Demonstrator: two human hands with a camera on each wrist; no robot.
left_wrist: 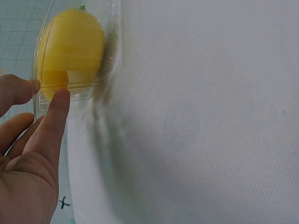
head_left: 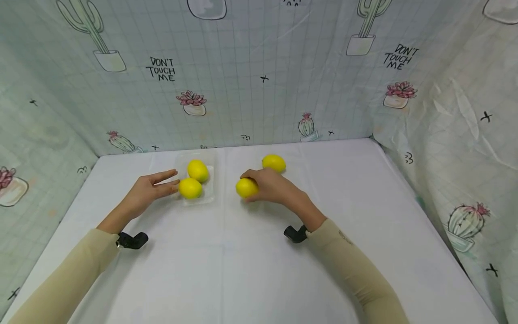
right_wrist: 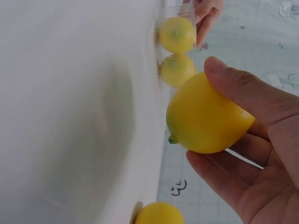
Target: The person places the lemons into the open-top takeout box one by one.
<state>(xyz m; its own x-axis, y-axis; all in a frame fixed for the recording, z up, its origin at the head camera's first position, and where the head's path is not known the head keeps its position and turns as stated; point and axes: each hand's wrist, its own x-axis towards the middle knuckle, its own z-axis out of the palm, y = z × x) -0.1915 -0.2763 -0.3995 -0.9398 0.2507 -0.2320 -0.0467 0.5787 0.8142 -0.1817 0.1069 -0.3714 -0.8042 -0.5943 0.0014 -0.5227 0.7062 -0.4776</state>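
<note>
Between the thumb and fingers of my right hand [head_left: 273, 185] is a yellow lemon [right_wrist: 210, 114] with a small green stem tip, gripped above the white table. Just behind that hand another lemon [head_left: 274, 163] lies on the cloth. To the left, a clear plastic container [head_left: 208, 198] holds two lemons, one at the back [head_left: 198, 171] and one nearer [head_left: 190, 188]. My left hand [head_left: 147, 191] is at the container's left side, fingers extended, with fingertips touching its clear wall in the left wrist view.
A white cloth covers the table [head_left: 226, 270]. Behind and at both sides hangs a curtain [head_left: 243, 90] printed with cacti and lettering. Black wrist-camera mounts [head_left: 133, 240] stick out under both wrists.
</note>
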